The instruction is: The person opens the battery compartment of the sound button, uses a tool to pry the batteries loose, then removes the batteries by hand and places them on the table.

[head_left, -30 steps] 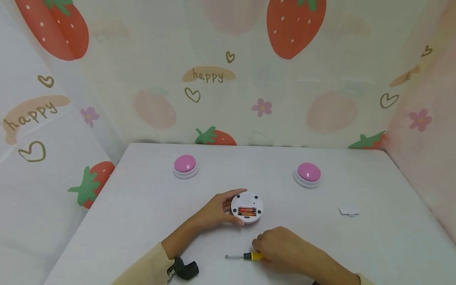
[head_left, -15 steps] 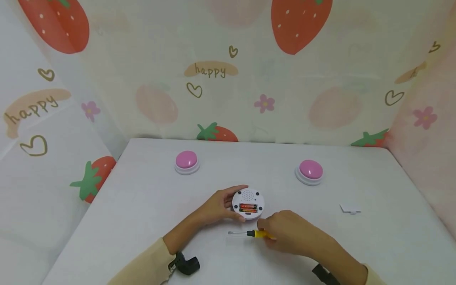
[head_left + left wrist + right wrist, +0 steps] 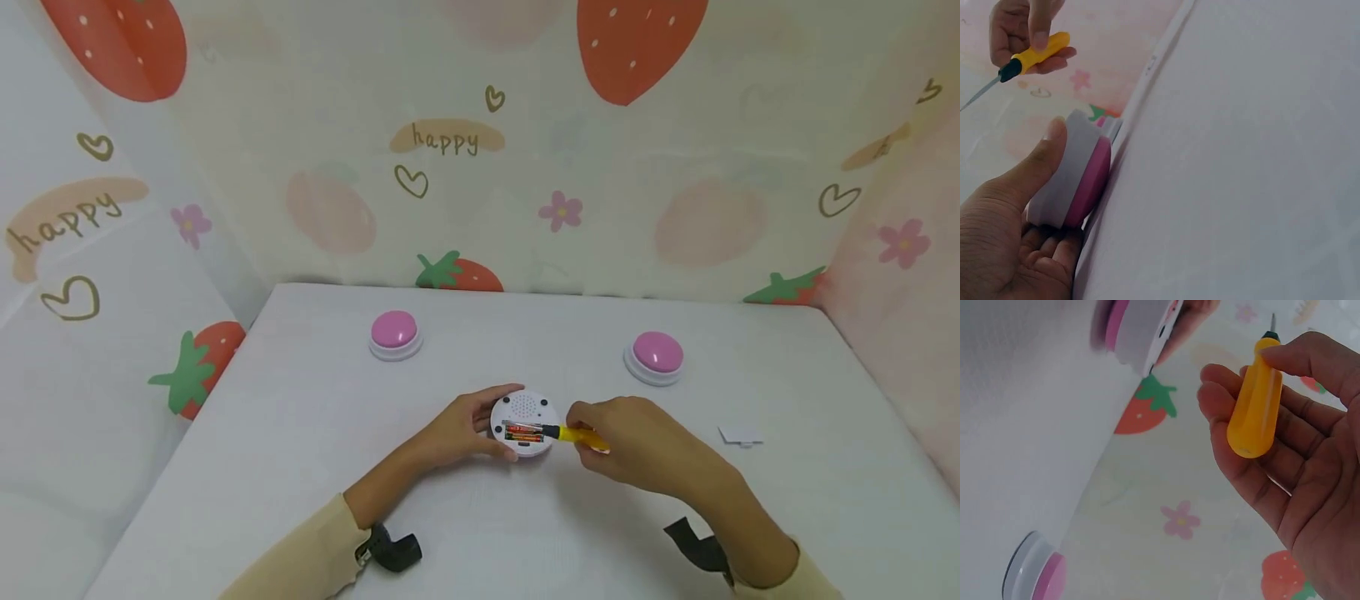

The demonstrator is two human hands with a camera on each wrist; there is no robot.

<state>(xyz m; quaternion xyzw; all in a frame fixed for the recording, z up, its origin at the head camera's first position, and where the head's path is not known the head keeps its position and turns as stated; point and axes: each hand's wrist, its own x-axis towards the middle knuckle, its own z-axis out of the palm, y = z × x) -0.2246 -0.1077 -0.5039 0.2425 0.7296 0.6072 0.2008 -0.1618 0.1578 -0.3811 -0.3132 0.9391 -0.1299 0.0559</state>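
Observation:
My left hand (image 3: pixel 453 433) holds a round white-and-pink push button (image 3: pixel 525 406) by its sides, underside up, thumb at the near edge. Two red batteries (image 3: pixel 523 437) lie in its uncovered compartment. In the left wrist view the pink dome (image 3: pixel 1092 184) faces down toward the table. My right hand (image 3: pixel 637 446) pinches a yellow-handled screwdriver (image 3: pixel 579 436) between thumb and fingers. From the head its shaft overlaps the batteries, pointing left; the left wrist view has the tip held apart above the button. The right wrist view shows the yellow handle (image 3: pixel 1255 412) lying along the fingers.
Two more pink push buttons stand dome up farther back, one on the left (image 3: pixel 394 335) and one on the right (image 3: pixel 655 358). A small white battery cover (image 3: pixel 741 436) lies on the white table (image 3: pixel 300 375) at right. Printed sheets wall the back and sides.
My right hand has risen away from the near table area with the screwdriver, bringing it over the push button. The left hand keeps its hold; the head view has tilted slightly.

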